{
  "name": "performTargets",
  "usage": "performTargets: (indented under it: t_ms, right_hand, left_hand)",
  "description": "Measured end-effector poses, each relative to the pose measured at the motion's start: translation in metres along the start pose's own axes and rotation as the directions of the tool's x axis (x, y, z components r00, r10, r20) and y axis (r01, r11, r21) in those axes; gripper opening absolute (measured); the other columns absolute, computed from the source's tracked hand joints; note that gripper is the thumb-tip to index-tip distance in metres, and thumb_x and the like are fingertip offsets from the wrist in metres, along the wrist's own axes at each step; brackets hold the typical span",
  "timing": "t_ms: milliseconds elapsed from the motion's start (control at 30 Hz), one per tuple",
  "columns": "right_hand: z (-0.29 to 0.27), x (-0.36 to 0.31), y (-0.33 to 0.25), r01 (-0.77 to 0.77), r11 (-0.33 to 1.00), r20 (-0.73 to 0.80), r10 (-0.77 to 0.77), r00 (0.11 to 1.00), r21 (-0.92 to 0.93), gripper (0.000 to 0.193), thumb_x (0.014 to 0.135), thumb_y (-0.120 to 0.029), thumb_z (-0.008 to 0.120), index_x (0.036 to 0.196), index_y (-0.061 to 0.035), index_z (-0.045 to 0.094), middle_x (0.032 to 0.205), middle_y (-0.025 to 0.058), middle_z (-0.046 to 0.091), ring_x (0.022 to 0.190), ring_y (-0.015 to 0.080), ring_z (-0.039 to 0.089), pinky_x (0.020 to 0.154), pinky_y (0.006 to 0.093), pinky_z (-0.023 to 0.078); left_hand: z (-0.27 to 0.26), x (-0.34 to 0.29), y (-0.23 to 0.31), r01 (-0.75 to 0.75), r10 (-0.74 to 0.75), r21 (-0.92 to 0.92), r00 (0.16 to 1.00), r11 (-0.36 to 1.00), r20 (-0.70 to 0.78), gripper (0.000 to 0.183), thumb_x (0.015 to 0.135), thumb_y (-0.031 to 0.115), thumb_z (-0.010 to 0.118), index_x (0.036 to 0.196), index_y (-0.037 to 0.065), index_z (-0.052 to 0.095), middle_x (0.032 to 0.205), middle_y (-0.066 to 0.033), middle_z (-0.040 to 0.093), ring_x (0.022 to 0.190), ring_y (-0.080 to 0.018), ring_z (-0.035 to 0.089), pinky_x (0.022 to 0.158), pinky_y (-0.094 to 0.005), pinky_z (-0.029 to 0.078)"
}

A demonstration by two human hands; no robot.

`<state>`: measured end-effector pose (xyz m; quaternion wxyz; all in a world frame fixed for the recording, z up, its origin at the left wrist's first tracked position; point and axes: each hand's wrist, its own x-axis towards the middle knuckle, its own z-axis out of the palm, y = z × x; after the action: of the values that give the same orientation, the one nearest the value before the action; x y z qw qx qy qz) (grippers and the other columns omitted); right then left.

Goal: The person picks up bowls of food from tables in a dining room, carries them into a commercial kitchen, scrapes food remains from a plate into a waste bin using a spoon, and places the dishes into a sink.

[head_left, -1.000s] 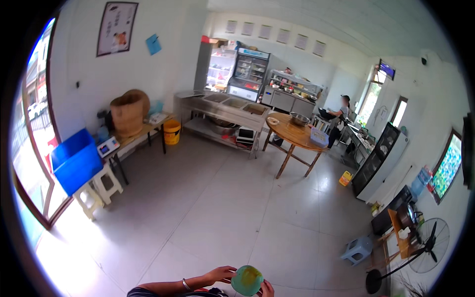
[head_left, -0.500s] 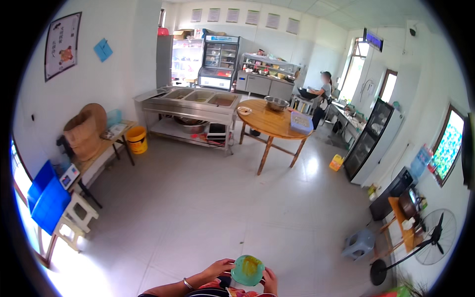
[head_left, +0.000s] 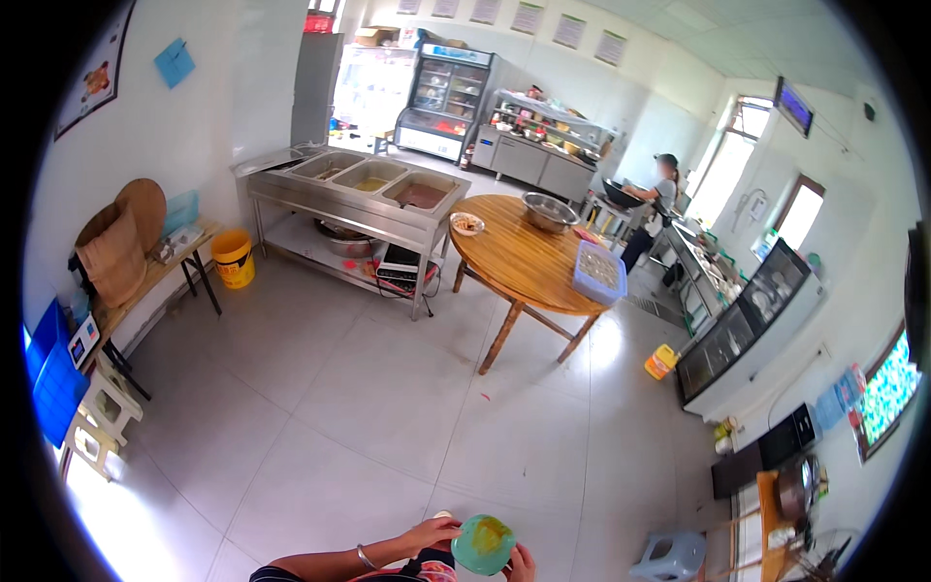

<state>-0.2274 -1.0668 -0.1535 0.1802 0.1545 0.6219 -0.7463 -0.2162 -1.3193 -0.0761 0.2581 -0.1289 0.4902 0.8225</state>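
Green bowl [head_left: 477, 551] held two-handed
Fingers of left hand [head_left: 433, 533] grasp its rim at ten o'clock, right hand [head_left: 522, 565] at four, likely balancing yellowish residue [head_left: 493, 532].

Green dish [head_left: 477, 549] with a yellow smear [head_left: 495, 535], silvery bracelet [head_left: 365, 557], brown table [head_left: 519, 257] with darker stripes, lavender tub [head_left: 599, 273], yellow bucket [head_left: 233, 260], blue bin [head_left: 60, 383], blue-grey stool [head_left: 672, 559], pale grey floor [head_left: 378, 417] with dark lines.
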Motion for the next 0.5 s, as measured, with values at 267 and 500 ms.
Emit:
performTargets:
  t_ms: [267,500]
  right_hand:
    - [0.09,0.137,-0.13,-0.006,0.993,0.287,0.04,0.957,-0.121,0.045,0.081,-0.032,0.05,0.114,-0.0027,0.047,0.101,0.01,0.053,0.087,0.0187,0.05,0.071,0.0295,0.043]
    - [0.163,0.217,-0.19,0.128,0.963,0.528,0.019,0.849,-0.239,0.034,0.085,-0.023,0.046,0.111,-0.0005,0.048,0.096,0.0059,0.055,0.086,0.0135,0.052,0.072,0.027,0.044]
  left_hand:
    - [-0.013,0.053,0.127,-0.098,0.114,0.077,0.962,0.992,-0.248,0.048,0.082,0.03,0.051,0.117,-0.002,0.038,0.106,-0.0116,0.049,0.096,-0.0189,0.05,0.083,-0.0318,0.042]
    - [-0.055,0.106,0.166,-0.057,0.059,0.017,0.878,0.998,-0.475,0.045,0.082,0.029,0.051,0.114,-0.001,0.04,0.101,-0.0092,0.05,0.093,-0.0174,0.051,0.08,-0.0323,0.043]
